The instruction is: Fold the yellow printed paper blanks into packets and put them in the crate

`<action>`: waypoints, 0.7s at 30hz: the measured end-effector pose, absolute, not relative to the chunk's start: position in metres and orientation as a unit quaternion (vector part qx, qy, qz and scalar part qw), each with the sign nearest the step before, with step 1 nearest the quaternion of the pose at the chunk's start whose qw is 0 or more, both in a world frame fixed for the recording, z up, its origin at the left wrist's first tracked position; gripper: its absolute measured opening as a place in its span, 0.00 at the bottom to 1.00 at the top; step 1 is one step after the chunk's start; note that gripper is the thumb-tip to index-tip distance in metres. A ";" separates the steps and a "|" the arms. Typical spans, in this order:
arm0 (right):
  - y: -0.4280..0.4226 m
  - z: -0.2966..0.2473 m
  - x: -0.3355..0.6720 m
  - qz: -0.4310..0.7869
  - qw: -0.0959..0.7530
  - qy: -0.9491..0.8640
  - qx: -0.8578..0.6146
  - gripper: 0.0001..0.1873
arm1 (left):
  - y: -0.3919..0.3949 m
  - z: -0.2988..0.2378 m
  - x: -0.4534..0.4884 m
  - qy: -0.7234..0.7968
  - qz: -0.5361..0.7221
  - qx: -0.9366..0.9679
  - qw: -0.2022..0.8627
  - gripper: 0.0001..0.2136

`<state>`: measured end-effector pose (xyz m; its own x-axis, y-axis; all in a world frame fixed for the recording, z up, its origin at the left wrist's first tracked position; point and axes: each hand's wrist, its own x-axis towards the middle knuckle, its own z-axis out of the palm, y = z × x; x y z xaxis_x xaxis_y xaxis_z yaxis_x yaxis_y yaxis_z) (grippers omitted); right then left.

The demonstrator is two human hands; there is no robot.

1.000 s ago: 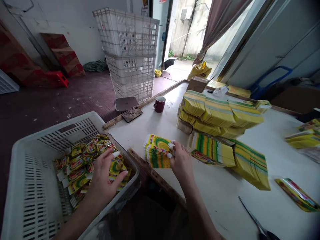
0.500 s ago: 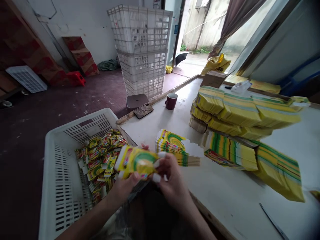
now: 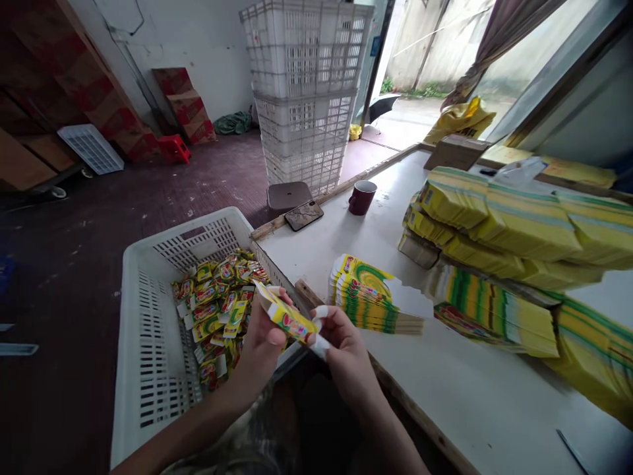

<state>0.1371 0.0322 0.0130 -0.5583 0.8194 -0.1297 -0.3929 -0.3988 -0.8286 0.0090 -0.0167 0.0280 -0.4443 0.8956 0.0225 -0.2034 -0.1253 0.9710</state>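
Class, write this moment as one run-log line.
left hand: holds yellow carton; right hand: pinches same carton; basket: yellow packs inside; carton stack: on table

Maroon mug (image 3: 362,198) near a phone (image 3: 304,216) (patterned back), tall crate stack (image 3: 309,86) beyond.

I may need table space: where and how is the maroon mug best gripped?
Probably by the handle of the maroon mug, coming from the picture's left, where the phone lies. The mug stands upright, handle facing that way; yellow stacks stand to its right. Free a hand first: left hand and right hand both hold the small carton.
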 end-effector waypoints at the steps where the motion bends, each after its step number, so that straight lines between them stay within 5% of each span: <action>1: 0.034 0.014 0.140 0.786 0.387 -0.398 -0.273 0.21 | -0.017 0.029 0.008 0.515 0.667 0.345 0.412 0.23; 5: 0.027 0.017 0.144 0.780 0.370 -0.446 -0.236 0.13 | -0.017 0.030 0.005 0.559 0.632 0.377 0.382 0.09; 12: 0.036 0.006 0.159 0.586 0.434 -0.599 -0.330 0.05 | -0.016 0.027 0.002 0.589 0.561 0.411 0.412 0.13; 17: 0.047 0.017 0.180 0.335 0.418 -0.790 -0.299 0.14 | -0.024 0.056 -0.015 0.545 0.606 0.504 0.286 0.28; 21: 0.039 0.024 0.179 0.223 0.397 -0.864 -0.214 0.15 | -0.026 0.068 -0.019 0.632 0.360 0.617 0.300 0.43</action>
<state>0.1787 0.0386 0.0241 -0.5927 0.5464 0.5917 0.1926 0.8095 -0.5546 -0.0194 -0.0262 0.0684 -0.0581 0.9962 0.0656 0.5634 -0.0215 0.8259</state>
